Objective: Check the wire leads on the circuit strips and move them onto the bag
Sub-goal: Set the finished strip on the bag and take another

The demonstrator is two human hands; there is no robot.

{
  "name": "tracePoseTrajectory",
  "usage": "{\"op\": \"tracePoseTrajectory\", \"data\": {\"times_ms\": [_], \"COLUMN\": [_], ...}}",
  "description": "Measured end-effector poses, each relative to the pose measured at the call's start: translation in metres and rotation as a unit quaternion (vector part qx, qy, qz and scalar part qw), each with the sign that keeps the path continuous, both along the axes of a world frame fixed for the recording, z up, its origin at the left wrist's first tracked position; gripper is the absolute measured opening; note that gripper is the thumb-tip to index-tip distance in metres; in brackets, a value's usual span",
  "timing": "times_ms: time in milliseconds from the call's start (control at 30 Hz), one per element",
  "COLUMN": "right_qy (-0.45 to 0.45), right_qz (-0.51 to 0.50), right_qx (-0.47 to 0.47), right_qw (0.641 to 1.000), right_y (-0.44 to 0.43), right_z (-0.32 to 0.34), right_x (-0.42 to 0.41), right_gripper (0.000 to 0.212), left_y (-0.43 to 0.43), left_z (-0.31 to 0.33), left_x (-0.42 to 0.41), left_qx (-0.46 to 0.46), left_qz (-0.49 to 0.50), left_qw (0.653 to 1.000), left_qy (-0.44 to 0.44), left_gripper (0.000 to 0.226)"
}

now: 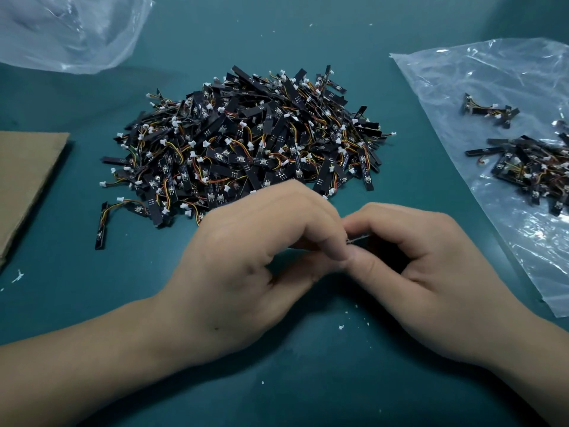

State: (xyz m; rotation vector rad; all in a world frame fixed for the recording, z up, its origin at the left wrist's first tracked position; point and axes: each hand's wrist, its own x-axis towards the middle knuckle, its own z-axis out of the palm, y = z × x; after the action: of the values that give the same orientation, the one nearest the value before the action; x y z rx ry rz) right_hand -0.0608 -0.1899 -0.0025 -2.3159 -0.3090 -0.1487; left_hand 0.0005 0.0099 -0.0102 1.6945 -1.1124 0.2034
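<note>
Cardboard sheet at 9 o'clock; crumpled plastic at 11. Heap of strips at 12, beyond hands. Left hand and right hand, fingers curled, pinch one strip between them, mostly hidden, long axis roughly 9-to-3. Bag lies at 2 o'clock from hands, right hand nearer; small batch of strips already on it.

One head-worn camera looks forward and down — close over the dark teal matte table, strip heap just beyond centre.
</note>
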Motion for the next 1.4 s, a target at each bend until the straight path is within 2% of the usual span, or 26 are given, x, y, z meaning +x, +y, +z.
{"op": "tracePoseTrajectory", "data": {"times_ms": [100, 233, 300, 433, 600, 800, 933, 1067, 1400], "right_qy": [0.008, 0.011, 0.001, -0.02, -0.028, -0.017, -0.017, 0.006, -0.015], "right_qz": [-0.006, -0.009, -0.001, 0.012, 0.012, -0.01, -0.009, -0.006, 0.004], "right_qx": [-0.005, -0.001, -0.003, 0.0, 0.014, 0.034, 0.021, 0.01, 0.031], "right_qw": [1.0, 1.0, 1.0, 1.0, 0.999, 0.999, 1.0, 1.0, 0.999], "right_y": [0.0, -0.001, 0.0, 0.0, 0.005, 0.003, 0.003, 0.001, 0.004], "right_z": [-0.002, -0.001, 0.0, 0.001, 0.003, 0.002, 0.002, 0.002, 0.005], "right_x": [0.001, 0.0, 0.0, 0.001, 0.001, 0.0, 0.0, 0.0, -0.002], "right_gripper": [0.025, 0.031, 0.03, 0.03, 0.018, 0.025, 0.028, 0.031, 0.03], "left_y": [0.003, 0.005, 0.004, 0.002, 0.005, 0.003, 0.004, 0.002, 0.003], "left_z": [0.004, 0.009, 0.007, -0.001, 0.011, 0.014, 0.014, 0.014, 0.016], "left_x": [-0.002, 0.004, 0.003, -0.001, -0.001, -0.002, -0.004, -0.006, -0.007], "left_qx": [-0.007, 0.05, 0.067, 0.079, 0.106, 0.078, 0.076, 0.122, 0.13], "left_qz": [0.02, 0.112, 0.114, 0.098, 0.088, 0.078, 0.086, 0.115, 0.105], "left_qw": [0.998, 0.992, 0.991, 0.986, 0.986, 0.979, 0.98, 0.98, 0.981], "left_qy": [0.055, -0.007, 0.015, 0.113, 0.097, 0.173, 0.165, 0.107, 0.102], "left_gripper": [0.017, 0.011, 0.01, 0.014, 0.005, 0.006, 0.006, 0.007, 0.008]}}
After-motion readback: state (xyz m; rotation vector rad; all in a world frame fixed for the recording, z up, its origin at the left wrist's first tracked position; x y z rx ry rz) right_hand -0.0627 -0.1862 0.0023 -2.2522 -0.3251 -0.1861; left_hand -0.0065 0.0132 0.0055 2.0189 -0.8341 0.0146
